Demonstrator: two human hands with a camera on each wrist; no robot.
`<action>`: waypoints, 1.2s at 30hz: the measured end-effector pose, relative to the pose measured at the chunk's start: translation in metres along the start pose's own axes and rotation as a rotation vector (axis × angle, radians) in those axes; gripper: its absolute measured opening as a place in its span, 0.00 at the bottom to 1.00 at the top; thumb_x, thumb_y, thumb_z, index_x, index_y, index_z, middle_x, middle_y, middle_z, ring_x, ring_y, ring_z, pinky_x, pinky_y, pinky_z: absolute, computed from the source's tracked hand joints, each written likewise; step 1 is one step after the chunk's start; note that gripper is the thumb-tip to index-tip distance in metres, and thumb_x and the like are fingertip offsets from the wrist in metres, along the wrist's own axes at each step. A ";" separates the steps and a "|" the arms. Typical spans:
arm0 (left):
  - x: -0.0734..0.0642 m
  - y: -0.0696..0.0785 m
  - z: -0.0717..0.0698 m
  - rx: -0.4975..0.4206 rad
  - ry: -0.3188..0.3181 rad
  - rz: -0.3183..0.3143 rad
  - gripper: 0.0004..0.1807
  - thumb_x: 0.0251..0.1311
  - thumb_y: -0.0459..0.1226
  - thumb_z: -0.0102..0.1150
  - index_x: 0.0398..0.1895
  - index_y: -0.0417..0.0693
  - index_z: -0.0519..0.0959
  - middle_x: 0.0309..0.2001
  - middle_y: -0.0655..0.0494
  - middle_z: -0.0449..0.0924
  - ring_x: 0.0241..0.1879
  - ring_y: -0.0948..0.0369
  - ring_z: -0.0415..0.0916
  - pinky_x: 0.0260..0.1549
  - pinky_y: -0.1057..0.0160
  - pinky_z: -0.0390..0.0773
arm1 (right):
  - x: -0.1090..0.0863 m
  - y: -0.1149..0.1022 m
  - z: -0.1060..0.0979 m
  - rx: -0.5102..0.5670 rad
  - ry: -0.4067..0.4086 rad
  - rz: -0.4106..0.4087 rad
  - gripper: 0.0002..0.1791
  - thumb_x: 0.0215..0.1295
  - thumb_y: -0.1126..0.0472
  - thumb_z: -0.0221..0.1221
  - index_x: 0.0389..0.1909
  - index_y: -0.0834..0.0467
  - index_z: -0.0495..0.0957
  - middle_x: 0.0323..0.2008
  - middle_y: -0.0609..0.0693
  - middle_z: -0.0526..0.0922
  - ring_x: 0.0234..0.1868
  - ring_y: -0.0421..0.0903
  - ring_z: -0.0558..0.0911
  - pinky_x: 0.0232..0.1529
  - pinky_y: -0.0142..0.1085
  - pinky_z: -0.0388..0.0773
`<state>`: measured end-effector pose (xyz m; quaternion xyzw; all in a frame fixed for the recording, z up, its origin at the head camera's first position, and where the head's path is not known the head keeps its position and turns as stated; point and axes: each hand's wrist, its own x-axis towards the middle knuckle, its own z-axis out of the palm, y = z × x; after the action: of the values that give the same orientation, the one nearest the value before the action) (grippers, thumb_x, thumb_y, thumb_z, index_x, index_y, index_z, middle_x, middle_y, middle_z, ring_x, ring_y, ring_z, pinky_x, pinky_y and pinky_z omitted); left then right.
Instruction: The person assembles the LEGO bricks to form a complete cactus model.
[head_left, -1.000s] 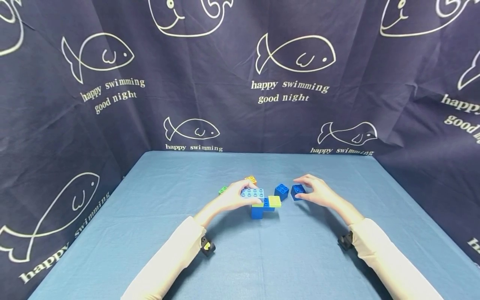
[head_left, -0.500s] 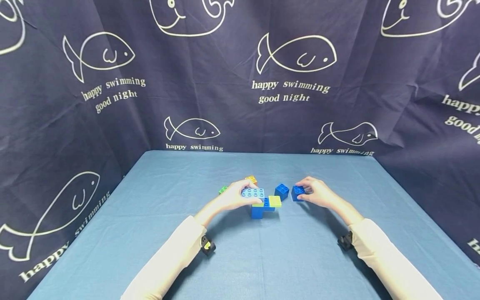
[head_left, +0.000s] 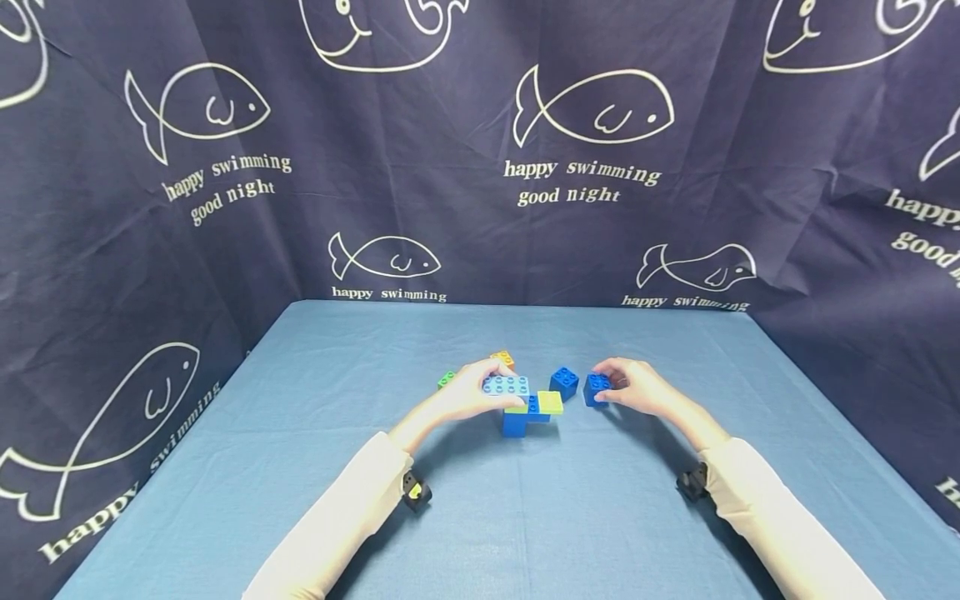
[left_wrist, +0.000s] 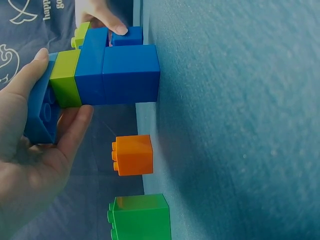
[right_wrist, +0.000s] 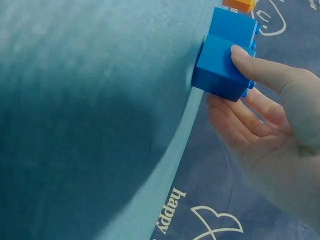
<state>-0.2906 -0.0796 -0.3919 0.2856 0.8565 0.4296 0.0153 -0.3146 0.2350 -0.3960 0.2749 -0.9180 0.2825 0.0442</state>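
Head view, light-blue brick: the light-blue brick (head_left: pixel 507 386) is held at the top of the built stack (head_left: pixel 514 426), between thumb and fingers of the left hand (head_left: pixel 467 392); the grip is narrowed onto its sides
Head view, held blue block: the held blue block (head_left: pixel 596 390) is pinched by the right hand (head_left: pixel 636 386), the thumb set on the near side and the fingers toward the far side; whether it is lifted off the desk (head_left: pixel 570 517) cannot be told
Head view, loose blocks: one second blue block (head_left: pixel 563 382) is seen between stack and held blue block, near both; one orange block (head_left: pixel 502 358) and one green block (head_left: pixel 446 380) are partly hidden by the left hand
Head view, arms: both are stretched forward from the lower corners, hands turned inward; pale sleeves (head_left: pixel 341 517) are worn
Left wrist view, stack: two yellow-green pieces (left_wrist: pixel 66 77) and two blue parts (left_wrist: pixel 131 74) are counted below the light-blue brick; the left palm is turned toward the brick, fingers bent beneath it
Right wrist view, blue blocks: two are counted, one behind the other; the nearer is gripped near its studs, the thumb laid along one face
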 end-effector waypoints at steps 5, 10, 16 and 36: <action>0.000 0.000 0.000 -0.004 -0.005 0.004 0.20 0.49 0.48 0.70 0.44 0.54 0.78 0.42 0.58 0.78 0.38 0.64 0.72 0.36 0.67 0.72 | -0.002 0.000 -0.005 -0.005 -0.001 0.022 0.22 0.50 0.62 0.69 0.44 0.68 0.78 0.35 0.58 0.83 0.37 0.52 0.82 0.42 0.46 0.79; 0.000 0.002 -0.002 0.003 -0.002 0.006 0.20 0.49 0.47 0.70 0.45 0.54 0.78 0.44 0.59 0.79 0.40 0.63 0.72 0.39 0.65 0.72 | -0.002 -0.005 -0.009 -0.006 0.020 0.007 0.22 0.49 0.61 0.70 0.44 0.68 0.78 0.36 0.58 0.83 0.38 0.52 0.82 0.43 0.47 0.78; 0.001 0.000 0.000 0.014 0.000 0.017 0.20 0.49 0.46 0.70 0.44 0.54 0.78 0.44 0.59 0.79 0.40 0.64 0.72 0.40 0.66 0.72 | -0.004 -0.012 -0.010 -0.001 0.050 -0.011 0.22 0.49 0.60 0.70 0.44 0.66 0.79 0.37 0.57 0.83 0.39 0.52 0.82 0.44 0.46 0.78; 0.001 0.001 -0.001 -0.003 -0.001 0.005 0.19 0.49 0.47 0.70 0.44 0.54 0.78 0.42 0.58 0.79 0.37 0.64 0.72 0.34 0.68 0.72 | -0.006 -0.038 -0.014 0.015 0.082 -0.071 0.22 0.51 0.58 0.69 0.48 0.61 0.79 0.40 0.53 0.82 0.41 0.51 0.83 0.45 0.45 0.78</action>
<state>-0.2910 -0.0794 -0.3908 0.2878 0.8552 0.4308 0.0149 -0.2906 0.2193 -0.3669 0.2960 -0.9028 0.2988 0.0898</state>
